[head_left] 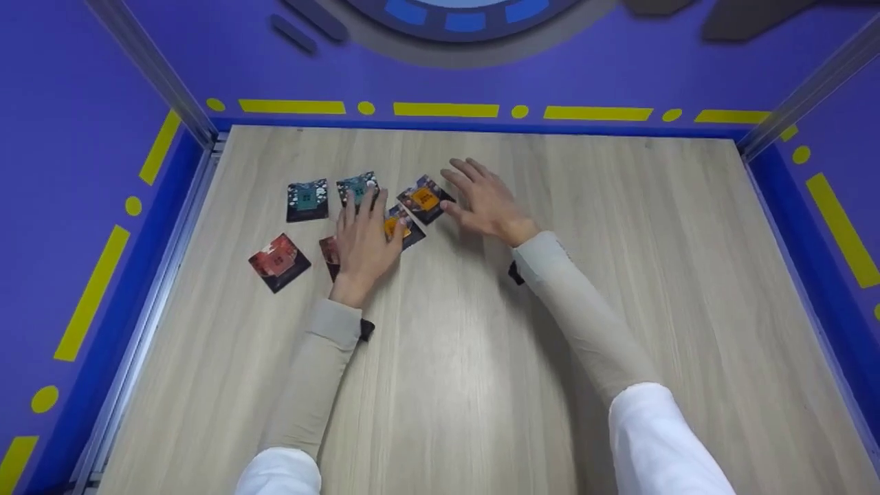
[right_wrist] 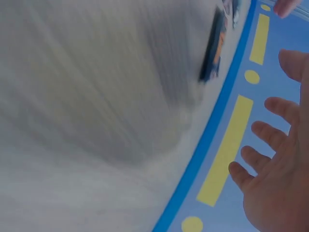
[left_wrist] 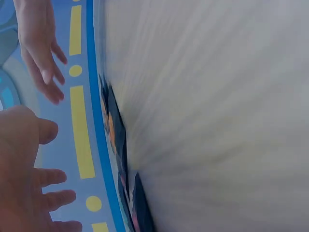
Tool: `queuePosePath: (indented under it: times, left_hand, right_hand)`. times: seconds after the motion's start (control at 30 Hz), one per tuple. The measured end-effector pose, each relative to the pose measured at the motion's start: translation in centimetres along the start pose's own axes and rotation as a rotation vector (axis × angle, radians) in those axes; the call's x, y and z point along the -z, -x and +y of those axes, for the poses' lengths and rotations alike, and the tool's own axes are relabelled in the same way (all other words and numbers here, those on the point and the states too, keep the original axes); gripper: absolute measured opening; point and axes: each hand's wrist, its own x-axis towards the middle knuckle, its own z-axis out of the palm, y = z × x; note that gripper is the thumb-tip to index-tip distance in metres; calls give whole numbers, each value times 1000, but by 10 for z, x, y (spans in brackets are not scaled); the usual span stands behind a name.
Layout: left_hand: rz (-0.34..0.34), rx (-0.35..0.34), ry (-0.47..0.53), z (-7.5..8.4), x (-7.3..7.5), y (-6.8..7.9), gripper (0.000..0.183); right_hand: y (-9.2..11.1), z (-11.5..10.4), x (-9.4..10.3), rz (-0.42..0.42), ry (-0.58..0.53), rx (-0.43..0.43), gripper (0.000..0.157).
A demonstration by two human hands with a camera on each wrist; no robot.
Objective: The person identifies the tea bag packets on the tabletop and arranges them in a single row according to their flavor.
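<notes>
Several flat, square packets lie on the wooden table. At the back left are a teal packet (head_left: pixel 307 199) and a second teal packet (head_left: pixel 357 184). A red packet (head_left: pixel 279 262) sits nearest the left, while another red packet (head_left: pixel 330 256) is mostly hidden by my left hand (head_left: pixel 369 245). That hand hovers palm down, fingers spread, partly covering an orange packet (head_left: pixel 411 234) too. A second orange packet (head_left: pixel 423 199) lies just left of my right hand (head_left: pixel 488 206), whose fingers are extended. In the wrist views the left hand (left_wrist: pixel 19 169) and right hand (right_wrist: pixel 280 164) hold nothing.
Blue walls with yellow marks (head_left: pixel 445 110) enclose the table (head_left: pixel 467 385) at the back and sides. Metal corner posts (head_left: pixel 155 65) stand at the back corners. Dark bands are worn at both wrists.
</notes>
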Motion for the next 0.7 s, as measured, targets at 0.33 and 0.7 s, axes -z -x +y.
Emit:
queuePosePath:
  times: [0.33, 0.7]
  left_hand:
    - [-70, 64, -25, 20, -11, 4, 62]
    - [-177, 114, -141, 40, -18, 3, 55]
  right_hand:
    - [-19, -12, -25, -77, -15, 34, 58]
    - [-31, -17, -37, -144, 10, 155, 51]
